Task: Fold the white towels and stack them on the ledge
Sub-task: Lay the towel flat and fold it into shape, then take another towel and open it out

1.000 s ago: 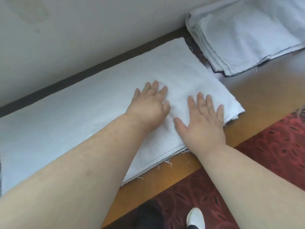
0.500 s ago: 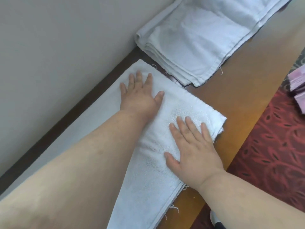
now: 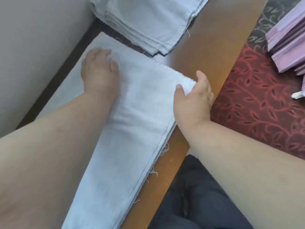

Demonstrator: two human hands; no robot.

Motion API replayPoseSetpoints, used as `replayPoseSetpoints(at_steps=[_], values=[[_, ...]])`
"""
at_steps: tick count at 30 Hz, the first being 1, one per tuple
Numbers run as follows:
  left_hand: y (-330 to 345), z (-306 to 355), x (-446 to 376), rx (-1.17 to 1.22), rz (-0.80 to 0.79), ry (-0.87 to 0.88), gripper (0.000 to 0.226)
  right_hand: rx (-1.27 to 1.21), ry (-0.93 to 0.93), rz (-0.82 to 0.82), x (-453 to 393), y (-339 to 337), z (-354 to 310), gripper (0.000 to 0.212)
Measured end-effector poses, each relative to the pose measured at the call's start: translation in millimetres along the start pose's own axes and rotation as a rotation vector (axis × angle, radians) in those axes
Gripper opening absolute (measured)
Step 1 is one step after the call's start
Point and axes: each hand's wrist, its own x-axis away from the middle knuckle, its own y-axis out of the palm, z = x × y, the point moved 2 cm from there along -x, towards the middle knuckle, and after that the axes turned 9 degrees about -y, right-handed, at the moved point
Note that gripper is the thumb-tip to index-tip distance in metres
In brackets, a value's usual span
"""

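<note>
A long white towel (image 3: 132, 129) lies on the ledge (image 3: 206, 52), running seven to one o'clock. The right hand (image 3: 194, 100) pinches its near-right corner; the left hand (image 3: 99, 70), fingers curled, presses it at ten o'clock.

Red patterned carpet (image 3: 257, 103), purple stack (image 3: 290, 47)

Both bare forearms reach in from the bottom edge, the left from about 7 o'clock, the right from about 4 o'clock, converging toward 12. The left hand (image 3: 99, 71) lies palm down, fingers curled at the tips and pressing flat. The right hand (image 3: 194, 98) sits toward 3 o'clock of it, turned on its edge, thumb on top and fingers curled under, pinching.
</note>
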Motion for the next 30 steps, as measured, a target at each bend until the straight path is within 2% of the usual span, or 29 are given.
replayPoseSetpoints(at_steps=[1, 3, 5, 7, 10, 12, 14, 17, 20, 22, 26, 30], values=[[-6, -1, -8, 0.087, 0.072, -0.049, 0.044, -0.020, 0.027, -0.057, -11, -3, 0, 0.066], [-14, -1, -35, 0.167, 0.060, -0.177, 0.047, 0.017, 0.029, -0.215, -31, -9, 2, 0.072], [-17, -1, -59, 0.045, -0.090, -0.281, 0.052, 0.190, -0.007, -0.363, -45, -14, 1, 0.073], [-17, 1, -71, -0.087, -0.234, -0.301, 0.052, 0.369, -0.057, -0.473, -54, -13, -2, 0.068], [-15, 5, -78, -0.218, -0.312, -0.282, 0.038, 0.505, -0.114, -0.599, -62, -8, -10, 0.049], [-18, 3, -78, -0.145, -0.304, -0.310, 0.029, 0.619, -0.200, -0.724, -63, -6, -15, 0.039], [-22, 0, -75, 0.050, -0.323, -0.371, 0.019, 0.663, -0.267, -0.777, -61, -9, -19, 0.033], [-31, -10, -69, 0.345, -0.333, -0.482, 0.015, 0.546, -0.322, -0.738, -51, -19, -20, 0.024], [-47, -17, -63, 0.365, -0.280, -0.491, 0.018, 0.398, -0.374, -0.764, -38, -27, -25, 0.014], [-61, -22, -55, 0.359, -0.239, -0.511, 0.022, 0.312, -0.402, -0.812, -28, -30, -32, 0.018], [-86, -28, -31, 0.562, -0.232, -0.767, 0.024, 0.181, -0.490, -0.955, -2, -29, -54, 0.030], [-114, -38, -5, 0.681, -0.159, -1.033, 0.026, 0.111, -0.631, -1.071, 23, -29, -79, 0.040]])
